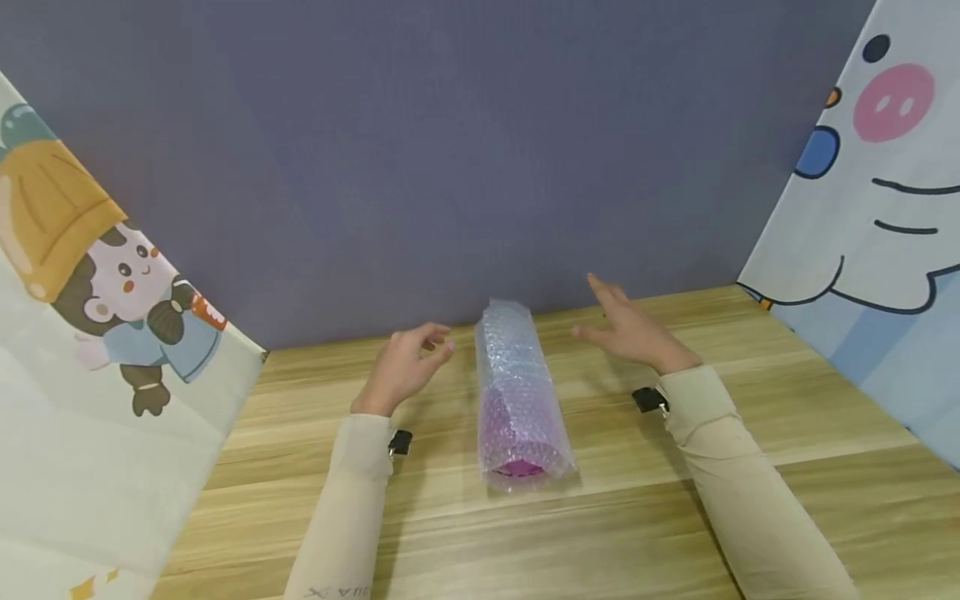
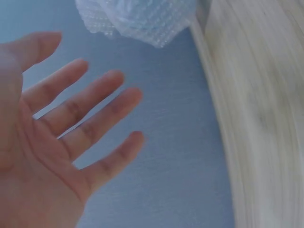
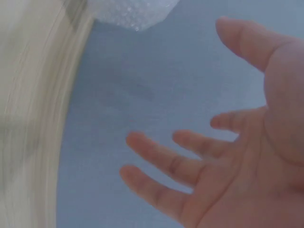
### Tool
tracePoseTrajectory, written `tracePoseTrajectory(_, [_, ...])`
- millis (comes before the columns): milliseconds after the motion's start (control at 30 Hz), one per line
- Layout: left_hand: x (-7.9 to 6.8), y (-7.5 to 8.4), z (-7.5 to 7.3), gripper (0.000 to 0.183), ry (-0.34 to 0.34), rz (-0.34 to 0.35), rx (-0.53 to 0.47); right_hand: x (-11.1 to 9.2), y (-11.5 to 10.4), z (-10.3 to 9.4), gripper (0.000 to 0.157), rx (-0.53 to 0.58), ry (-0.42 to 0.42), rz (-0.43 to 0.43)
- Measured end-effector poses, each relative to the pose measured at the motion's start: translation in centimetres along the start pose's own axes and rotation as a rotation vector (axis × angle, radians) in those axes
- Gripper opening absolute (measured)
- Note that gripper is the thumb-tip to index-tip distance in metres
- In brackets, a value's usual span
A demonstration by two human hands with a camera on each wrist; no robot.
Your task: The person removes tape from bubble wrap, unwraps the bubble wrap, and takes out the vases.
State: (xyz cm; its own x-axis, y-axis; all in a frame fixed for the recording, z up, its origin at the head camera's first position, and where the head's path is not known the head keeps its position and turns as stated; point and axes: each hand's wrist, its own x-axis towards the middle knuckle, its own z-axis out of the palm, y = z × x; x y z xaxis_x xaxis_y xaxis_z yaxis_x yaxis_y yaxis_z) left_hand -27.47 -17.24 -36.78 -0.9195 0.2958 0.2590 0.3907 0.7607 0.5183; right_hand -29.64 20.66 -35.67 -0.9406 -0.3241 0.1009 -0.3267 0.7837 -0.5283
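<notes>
A cylinder-shaped thing in bubble wrap lies on the wooden table, one end toward the back wall. Through the wrap it looks pale blue at the far end and purple-pink at the near end. My left hand is held to its left, apart from it, and the left wrist view shows the fingers spread and relaxed. On the other side my right hand is also apart from it, thumb and fingers spread. Neither hand holds anything. A corner of the wrap shows at the top of the right wrist view.
The wood-grain table runs back to a dark grey-blue wall. A panel with a cartoon child stands at the left, and one with a cartoon pig-nosed figure at the right.
</notes>
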Motion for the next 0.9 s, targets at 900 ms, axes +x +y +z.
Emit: tracePoseTrajectory(900, [-0.5, 1.3, 1.0, 0.040, -0.262, 0.023, -0.157, -1.5, -4.4, 0.2, 0.064, 0.058, -0.052, -0.189])
